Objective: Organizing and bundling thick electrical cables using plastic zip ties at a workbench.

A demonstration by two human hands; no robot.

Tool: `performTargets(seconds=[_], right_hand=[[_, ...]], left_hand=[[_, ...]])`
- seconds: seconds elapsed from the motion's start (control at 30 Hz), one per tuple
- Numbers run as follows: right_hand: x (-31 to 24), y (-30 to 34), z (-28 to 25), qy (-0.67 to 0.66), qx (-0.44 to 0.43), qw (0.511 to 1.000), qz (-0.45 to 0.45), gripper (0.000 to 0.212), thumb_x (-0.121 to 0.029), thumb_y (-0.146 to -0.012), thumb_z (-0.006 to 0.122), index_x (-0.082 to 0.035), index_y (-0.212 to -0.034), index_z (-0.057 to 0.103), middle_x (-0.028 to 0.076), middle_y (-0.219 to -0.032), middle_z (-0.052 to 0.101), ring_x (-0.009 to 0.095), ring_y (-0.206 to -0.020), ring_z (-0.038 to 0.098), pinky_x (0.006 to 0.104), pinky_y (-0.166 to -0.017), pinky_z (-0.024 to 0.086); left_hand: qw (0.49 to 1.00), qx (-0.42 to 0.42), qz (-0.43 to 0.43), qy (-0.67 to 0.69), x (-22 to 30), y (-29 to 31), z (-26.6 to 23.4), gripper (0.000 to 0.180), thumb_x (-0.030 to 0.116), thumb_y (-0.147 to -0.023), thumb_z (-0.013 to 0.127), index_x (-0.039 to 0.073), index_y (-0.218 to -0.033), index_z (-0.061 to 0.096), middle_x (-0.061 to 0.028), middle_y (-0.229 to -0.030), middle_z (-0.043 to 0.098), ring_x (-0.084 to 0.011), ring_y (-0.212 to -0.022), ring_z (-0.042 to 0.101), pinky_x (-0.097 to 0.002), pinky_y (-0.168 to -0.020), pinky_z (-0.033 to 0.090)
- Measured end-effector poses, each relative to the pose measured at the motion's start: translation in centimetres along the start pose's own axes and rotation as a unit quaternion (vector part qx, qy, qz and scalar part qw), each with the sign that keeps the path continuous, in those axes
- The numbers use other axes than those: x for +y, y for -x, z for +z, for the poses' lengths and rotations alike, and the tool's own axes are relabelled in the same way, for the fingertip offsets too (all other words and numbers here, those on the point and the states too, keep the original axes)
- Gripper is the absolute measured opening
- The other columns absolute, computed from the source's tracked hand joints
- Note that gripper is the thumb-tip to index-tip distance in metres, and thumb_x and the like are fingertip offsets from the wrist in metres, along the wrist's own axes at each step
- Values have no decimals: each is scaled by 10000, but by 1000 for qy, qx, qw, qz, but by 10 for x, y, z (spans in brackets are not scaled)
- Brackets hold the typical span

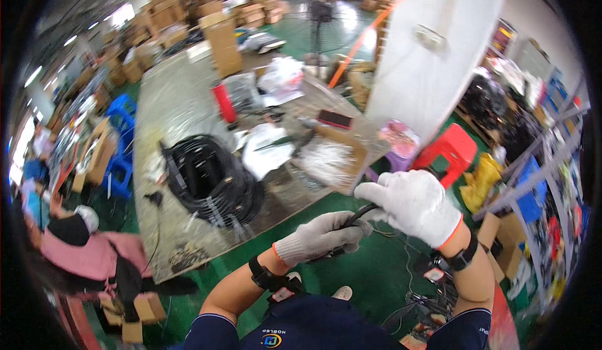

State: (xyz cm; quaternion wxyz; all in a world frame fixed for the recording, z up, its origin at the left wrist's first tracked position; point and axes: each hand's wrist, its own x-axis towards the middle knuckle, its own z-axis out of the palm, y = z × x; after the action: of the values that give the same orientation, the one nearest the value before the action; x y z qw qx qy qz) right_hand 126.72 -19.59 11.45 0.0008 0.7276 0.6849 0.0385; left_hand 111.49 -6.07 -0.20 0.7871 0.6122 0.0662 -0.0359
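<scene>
My left hand (323,236), in a white knit glove, is closed around a black cable (362,213) in front of the table's near edge. The cable runs up to my right hand (411,204), also gloved, whose fingers are closed on it. More of the cable shows below my left palm. On the table to the left lies a large coil of black cable (248,193) with pale strips hanging from its near side. Nearer my right hand is a shallow cardboard box (360,155) holding many thin white strips (323,160).
The table (169,108) also carries a red bottle-like cylinder (224,102), white paper (264,152), plastic bags (281,80) and a dark red block (335,119). A white pillar (433,49) and red stool (448,152) stand right. A person in pink (81,256) is at left.
</scene>
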Motion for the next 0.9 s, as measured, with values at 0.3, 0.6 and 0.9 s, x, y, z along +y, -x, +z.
performTargets(seconds=[0.3,0.6,0.9], right_hand=[[11,-91,104,-390,37,920,-24,412,-133,-867,691,-93,-1267,602,162,-1123,661,312,-1000,652,369,-860,516],[111,27,217,-296,77,945,118,371,-63,-904,605,-85,-1274,622,133,-888,619,298,-797,615,371,-727,492],[33,20,109,-153,32,984,-90,276,-251,-738,778,-216,-1009,737,25,-721,602,236,-642,625,374,-541,484]], left_hand=[[915,270,35,299,28,122,-69,376,364,-1016,476,42,-865,599,41,-541,387,-175,-506,434,-330,-550,363],[656,378,572,317,15,322,-102,374,276,-1049,452,183,-686,443,104,-526,327,-34,-493,327,-222,-549,329],[791,510,296,161,-30,192,-68,347,358,-1046,454,51,-1129,593,32,-554,419,-112,-491,406,-288,-523,347]])
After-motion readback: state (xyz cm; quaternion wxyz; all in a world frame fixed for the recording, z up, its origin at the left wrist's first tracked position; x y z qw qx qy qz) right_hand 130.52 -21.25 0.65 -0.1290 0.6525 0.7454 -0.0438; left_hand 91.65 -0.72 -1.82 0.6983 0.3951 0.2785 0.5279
